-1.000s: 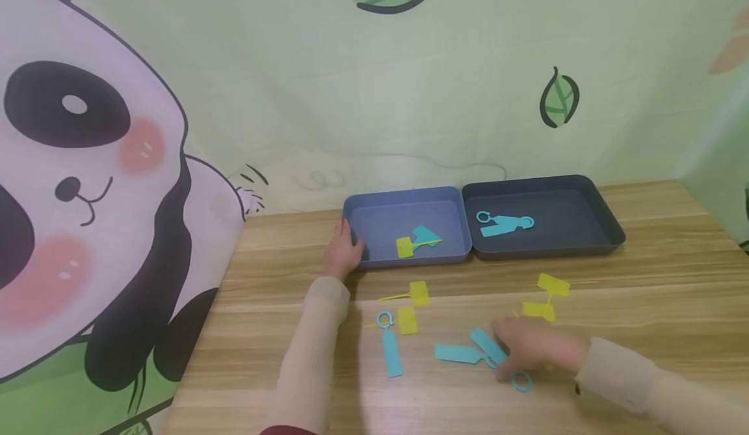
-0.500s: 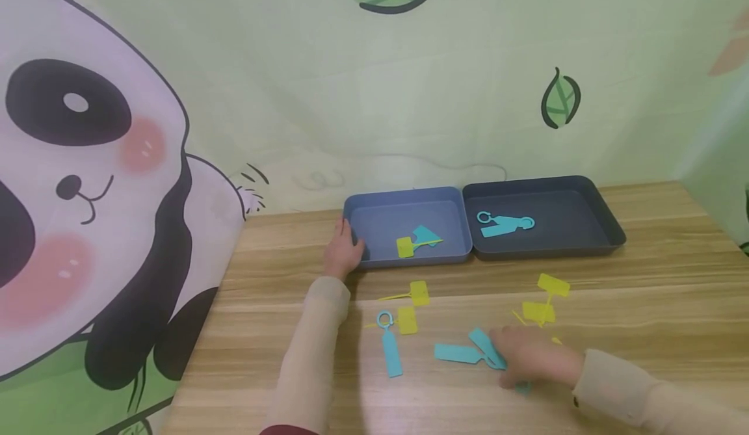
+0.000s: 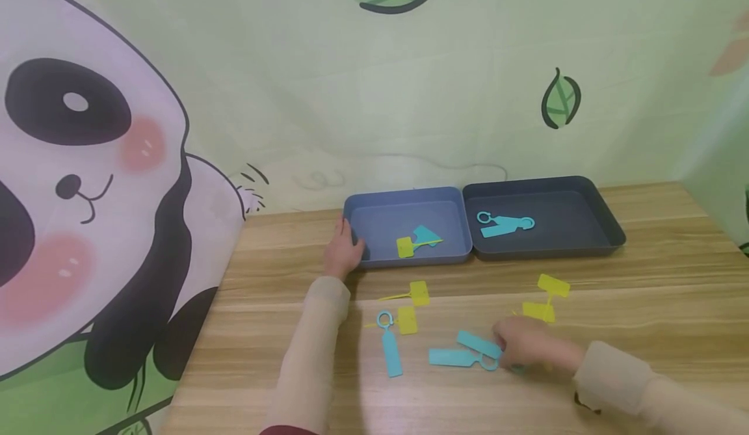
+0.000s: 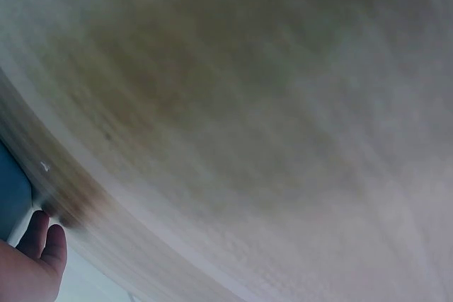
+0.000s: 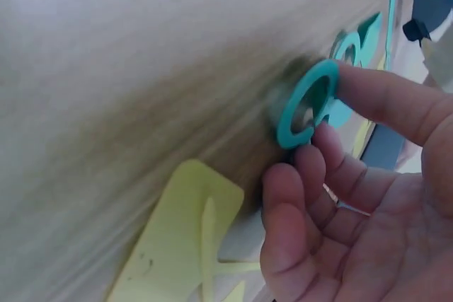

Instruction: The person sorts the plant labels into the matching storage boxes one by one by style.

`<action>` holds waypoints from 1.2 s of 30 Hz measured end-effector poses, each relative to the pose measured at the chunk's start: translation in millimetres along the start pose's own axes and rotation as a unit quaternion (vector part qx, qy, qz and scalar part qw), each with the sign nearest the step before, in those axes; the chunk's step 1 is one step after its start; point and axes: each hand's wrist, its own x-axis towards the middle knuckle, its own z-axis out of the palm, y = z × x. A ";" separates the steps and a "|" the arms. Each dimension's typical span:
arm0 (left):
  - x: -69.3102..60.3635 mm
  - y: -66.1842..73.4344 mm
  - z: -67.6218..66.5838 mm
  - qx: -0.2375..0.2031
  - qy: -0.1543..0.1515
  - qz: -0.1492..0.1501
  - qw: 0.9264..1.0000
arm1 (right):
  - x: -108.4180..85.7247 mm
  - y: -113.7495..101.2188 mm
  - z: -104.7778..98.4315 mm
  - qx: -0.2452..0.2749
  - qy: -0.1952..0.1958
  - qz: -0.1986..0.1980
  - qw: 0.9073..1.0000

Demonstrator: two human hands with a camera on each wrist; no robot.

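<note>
As far as the right hand (image 3: 529, 344) goes: thumb and a fingertip are nearly together, pinching a teal tag (image 5: 289, 114) by its ring, with the other fingers curled in.
Where that tag is: low over the near part of the wooden table (image 3: 673, 305), strip poking out to the hand's left and overlapping the ring end of a second teal tag (image 3: 450, 357).
Left hand: fingers along the outside of the left wall of the blue tray (image 3: 409, 195), thumb at the near corner. Looks like it's holding the edge, but the left wrist view is mostly blurry, so no promises on how firmly.
Blue tray contents: a yellow tag (image 3: 405, 247) lying across a teal piece (image 3: 427, 235).
Dark tray (image 3: 562, 217): right up against the blue one, with overlapping teal tags (image 3: 497, 228) inside.
Left-side strays: a third teal tag (image 3: 393, 355), its neck by the thin tail of a yellow one, another yellow just behind.
Right-side strays: yellow tags (image 3: 552, 285) beside and just beyond the right hand.
Backdrop: pale green, big cartoon panda (image 3: 99, 162) on the left.
</note>
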 end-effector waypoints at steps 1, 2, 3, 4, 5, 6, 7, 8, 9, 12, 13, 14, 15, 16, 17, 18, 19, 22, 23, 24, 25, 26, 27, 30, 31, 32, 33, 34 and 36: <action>-0.3 0.1 -0.3 -0.001 0.000 -0.001 1.000 | 0.4 0.3 -1.2 0.006 0.001 0.001 1.000; -0.2 -0.1 -0.4 -0.001 -0.001 -0.001 1.000 | 1.0 1.0 -2.2 0.014 0.003 0.002 1.000; -0.2 -0.1 -0.5 -0.002 -0.001 -0.001 1.000 | 1.7 2.1 -2.9 0.022 0.003 0.003 1.000; -0.1 -0.2 -0.6 -0.001 -0.003 -0.001 1.000 | 2.7 3.5 -3.4 0.029 0.004 0.004 1.000; -0.1 -0.3 -0.7 0.000 -0.004 -0.001 1.000 | 3.9 4.8 -4.0 0.039 0.004 0.006 0.999; -0.1 -0.2 -0.8 0.000 -0.005 0.000 1.000 | 5.4 6.6 -4.4 0.047 0.005 0.007 0.999; -0.1 -0.3 -0.9 0.001 -0.005 -0.001 1.000 | 6.8 8.4 -4.7 0.055 0.007 0.007 0.998; 0.1 -0.3 -1.0 0.002 -0.005 0.000 1.000 | 8.3 10.3 -4.9 0.063 0.007 0.006 0.998; 0.0 -0.2 -1.1 0.003 -0.005 0.000 1.000 | 9.8 12.0 -5.3 0.070 0.006 0.003 0.998; 0.5 -0.3 -1.2 0.003 -0.003 0.000 1.000 | 13.7 16.5 -8.1 0.091 0.005 -0.008 0.996; 0.4 -0.4 -1.3 0.003 -0.003 0.000 1.000 | 15.0 17.9 -9.2 0.100 0.004 -0.014 0.995; 0.4 -0.4 -1.3 0.004 -0.003 0.000 1.000 | 16.6 19.5 -10.5 0.110 0.002 -0.018 0.994; 0.5 -0.5 -1.1 0.006 -0.003 -0.001 1.000 | 18.4 20.9 -12.0 0.120 -0.002 -0.019 0.993; 0.6 -0.4 -1.1 0.006 -0.003 -0.002 1.000 | 20.1 22.6 -13.3 0.130 -0.005 -0.018 0.991; 0.6 -0.4 -0.9 0.007 -0.004 -0.002 1.000 | 21.9 24.3 -14.6 0.144 -0.010 -0.020 0.989; 0.6 -0.3 -0.9 0.008 -0.004 -0.003 1.000 | 23.6 26.4 -15.6 0.157 -0.015 -0.021 0.987; 0.6 -0.1 -0.9 0.009 -0.004 -0.004 1.000 | 25.1 28.6 -16.6 0.172 -0.022 -0.022 0.985; 0.6 0.3 -0.5 0.008 -0.002 -0.006 1.000 | 29.2 35.4 -19.4 0.214 -0.043 -0.034 0.975; 0.5 0.2 -0.2 0.008 -0.002 -0.006 1.000 | 30.1 37.3 -20.2 0.232 -0.052 -0.040 0.971; 0.4 0.1 0.0 0.009 -0.001 -0.006 1.000 | 31.3 39.3 -21.0 0.244 -0.058 -0.046 0.967; 0.4 0.1 0.1 0.009 0.000 -0.006 1.000 | 32.2 40.7 -22.0 0.257 -0.063 -0.051 0.963; 0.3 0.0 0.3 0.008 0.002 -0.005 1.000 | 33.3 42.1 -22.8 0.268 -0.066 -0.053 0.960; 0.3 -0.2 0.3 0.008 0.003 -0.005 1.000 | 34.3 43.1 -23.6 0.281 -0.068 -0.054 0.956; 0.1 -0.5 0.4 0.005 0.004 -0.004 1.000 | 37.2 44.7 -27.0 0.307 -0.063 -0.047 0.949; 0.0 -0.6 0.4 0.005 0.004 -0.004 1.000 | 38.2 44.6 -28.3 0.317 -0.060 -0.042 0.946; 0.0 -0.7 0.5 0.005 0.004 -0.004 1.000 | 39.4 44.6 -29.9 0.324 -0.054 -0.035 0.944; 0.0 -0.7 0.5 0.004 0.005 -0.004 1.000 | 40.6 44.2 -31.9 0.325 -0.047 -0.036 0.944; 0.0 -0.7 0.6 0.003 0.004 -0.005 1.000 | 41.8 43.8 -33.8 0.326 -0.039 -0.039 0.944; 0.1 -0.3 0.4 0.002 0.003 -0.006 1.000 | 44.5 42.5 -37.8 0.331 -0.024 -0.038 0.943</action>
